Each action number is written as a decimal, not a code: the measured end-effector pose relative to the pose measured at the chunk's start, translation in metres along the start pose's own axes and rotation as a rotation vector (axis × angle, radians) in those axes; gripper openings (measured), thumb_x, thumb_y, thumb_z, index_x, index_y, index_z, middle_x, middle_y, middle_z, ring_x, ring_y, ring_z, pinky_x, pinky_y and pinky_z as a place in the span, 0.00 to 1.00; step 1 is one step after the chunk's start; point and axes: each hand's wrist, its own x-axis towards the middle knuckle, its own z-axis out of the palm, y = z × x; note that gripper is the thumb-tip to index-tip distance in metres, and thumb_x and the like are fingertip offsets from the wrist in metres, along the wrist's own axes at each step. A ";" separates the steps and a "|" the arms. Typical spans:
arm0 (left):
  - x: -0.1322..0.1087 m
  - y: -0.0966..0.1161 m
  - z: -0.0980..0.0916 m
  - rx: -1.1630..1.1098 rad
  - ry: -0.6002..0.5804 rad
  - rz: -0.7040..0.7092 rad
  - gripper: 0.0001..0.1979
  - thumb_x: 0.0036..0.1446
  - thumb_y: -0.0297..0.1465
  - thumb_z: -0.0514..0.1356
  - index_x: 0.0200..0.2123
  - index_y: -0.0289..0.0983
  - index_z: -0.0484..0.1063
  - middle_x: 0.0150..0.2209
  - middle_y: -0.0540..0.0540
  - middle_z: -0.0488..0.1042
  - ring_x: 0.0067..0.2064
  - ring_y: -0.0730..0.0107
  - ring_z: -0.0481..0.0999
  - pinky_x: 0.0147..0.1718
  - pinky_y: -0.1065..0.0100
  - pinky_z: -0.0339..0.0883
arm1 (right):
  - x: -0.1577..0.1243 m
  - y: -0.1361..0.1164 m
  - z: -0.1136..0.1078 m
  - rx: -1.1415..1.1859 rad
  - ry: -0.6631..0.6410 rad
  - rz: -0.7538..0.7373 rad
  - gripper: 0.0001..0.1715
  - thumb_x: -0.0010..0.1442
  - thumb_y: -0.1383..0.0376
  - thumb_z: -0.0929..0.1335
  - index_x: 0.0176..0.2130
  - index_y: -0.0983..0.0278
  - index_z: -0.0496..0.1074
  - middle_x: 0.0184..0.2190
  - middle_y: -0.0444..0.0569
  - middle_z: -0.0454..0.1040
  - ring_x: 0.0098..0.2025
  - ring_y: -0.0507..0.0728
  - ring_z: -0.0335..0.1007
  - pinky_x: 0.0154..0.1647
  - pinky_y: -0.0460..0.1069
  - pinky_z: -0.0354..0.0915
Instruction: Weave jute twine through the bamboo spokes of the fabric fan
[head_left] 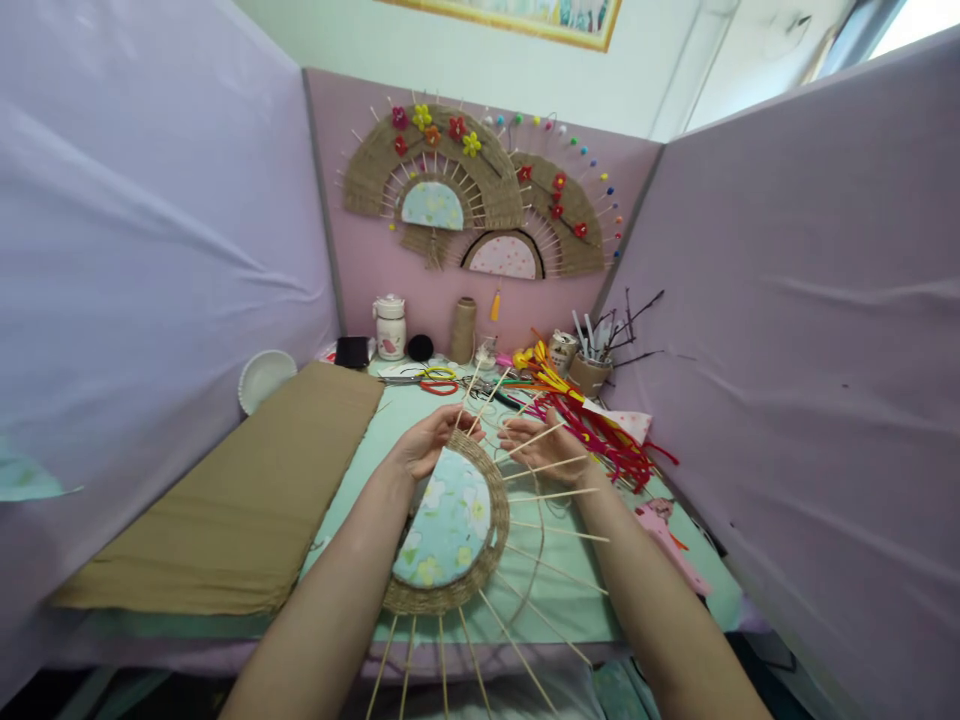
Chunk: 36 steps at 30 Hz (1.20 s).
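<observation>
In the head view, gripping the half-round fan (450,525) at its upper end with the left hand (433,440), holding it nearer the body than both hands, over the worktop (341,540). Spreading the right hand (551,455) loosely among the sticks (443,660), beside the twine (542,540). Seemingly showing only the inner band woven, leaving outer stick lengths bare.

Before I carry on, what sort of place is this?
Likely a small craft booth: flowered woven fans hang on the pink panel, a spool of what looks like twine stands below them, and the left hand holds a half-round piece with sticks.
</observation>
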 end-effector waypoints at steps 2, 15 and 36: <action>-0.003 0.000 0.003 0.005 -0.020 0.020 0.08 0.53 0.32 0.61 0.26 0.33 0.72 0.27 0.45 0.75 0.32 0.69 0.78 0.41 0.69 0.70 | 0.004 0.002 0.016 -0.002 -0.074 0.017 0.44 0.64 0.48 0.45 0.41 0.76 0.72 0.33 0.58 0.77 0.37 0.54 0.75 0.39 0.50 0.65; -0.004 -0.004 0.015 0.155 0.226 0.286 0.07 0.46 0.32 0.63 0.28 0.35 0.69 0.28 0.49 0.71 0.30 0.75 0.72 0.32 0.71 0.67 | 0.043 0.035 0.002 0.142 -0.362 0.032 0.50 0.48 0.33 0.61 0.52 0.67 0.68 0.49 0.61 0.72 0.48 0.62 0.71 0.49 0.56 0.65; 0.003 0.003 0.009 0.601 0.111 0.579 0.12 0.43 0.36 0.66 0.27 0.35 0.70 0.26 0.52 0.70 0.29 0.76 0.68 0.33 0.71 0.63 | 0.045 0.041 -0.007 0.269 -0.468 0.039 0.49 0.55 0.35 0.55 0.57 0.68 0.63 0.53 0.62 0.69 0.50 0.61 0.69 0.54 0.59 0.61</action>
